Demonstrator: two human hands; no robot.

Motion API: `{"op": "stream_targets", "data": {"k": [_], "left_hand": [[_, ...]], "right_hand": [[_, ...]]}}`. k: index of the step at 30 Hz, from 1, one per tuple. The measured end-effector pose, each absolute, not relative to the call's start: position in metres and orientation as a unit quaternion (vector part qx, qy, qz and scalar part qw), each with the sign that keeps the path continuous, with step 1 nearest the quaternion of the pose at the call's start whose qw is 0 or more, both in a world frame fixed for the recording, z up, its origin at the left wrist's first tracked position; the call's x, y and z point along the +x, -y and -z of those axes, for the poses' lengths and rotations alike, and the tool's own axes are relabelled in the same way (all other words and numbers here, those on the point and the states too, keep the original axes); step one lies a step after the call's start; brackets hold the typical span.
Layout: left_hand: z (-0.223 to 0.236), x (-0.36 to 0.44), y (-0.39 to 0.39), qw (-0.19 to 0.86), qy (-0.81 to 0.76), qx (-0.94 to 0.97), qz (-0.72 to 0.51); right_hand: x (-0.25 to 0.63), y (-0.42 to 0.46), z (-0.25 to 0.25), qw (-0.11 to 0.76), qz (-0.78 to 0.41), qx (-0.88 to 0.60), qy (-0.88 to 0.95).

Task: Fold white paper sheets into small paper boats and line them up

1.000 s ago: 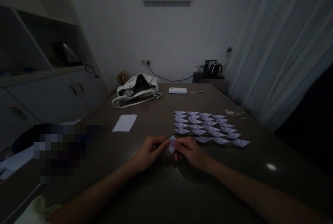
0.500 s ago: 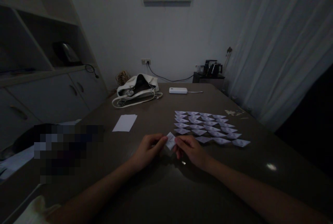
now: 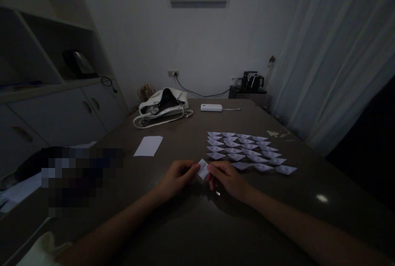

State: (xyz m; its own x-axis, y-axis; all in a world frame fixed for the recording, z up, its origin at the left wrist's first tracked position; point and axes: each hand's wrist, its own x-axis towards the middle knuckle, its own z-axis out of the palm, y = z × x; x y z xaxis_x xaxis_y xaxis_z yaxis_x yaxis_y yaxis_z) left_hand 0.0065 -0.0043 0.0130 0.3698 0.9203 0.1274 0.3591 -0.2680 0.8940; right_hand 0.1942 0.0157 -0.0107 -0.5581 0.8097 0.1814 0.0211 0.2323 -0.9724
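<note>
Pinches folded paper at opposite sides with left hand and right hand, diamond-wise, equally near both, without evident long axis.

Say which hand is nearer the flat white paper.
Left. The left hand is right of the flat white paper, closer to the camera; the right hand is farther right, across the folded piece.

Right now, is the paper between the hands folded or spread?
Folded: the paper is a small diamond with a crease line, pinched between left hand and right hand.
</note>
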Motion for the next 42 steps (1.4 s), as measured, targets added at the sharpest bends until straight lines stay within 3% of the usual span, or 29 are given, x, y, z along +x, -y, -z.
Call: {"op": "stream_targets", "data": {"k": [10,17,42], "left_hand": [[-0.0107,0.0040,0.0024,0.468,-0.399,0.731,-0.297],[-0.0142,0.0049,0.0052,0.482,-0.371,0.722,-0.329],[-0.0166,0.0074,0.0057,0.421,-0.411,0.733,-0.342]], "right_hand": [[0.1933,-0.0124,0.0099,0.347,-0.523,-0.283,0.725],[0.1941,-0.0107,0.0062,0.336,-0.520,-0.286,0.731],[0.1943,-0.0110,0.0073,0.314,-0.514,-0.306,0.737]]}}
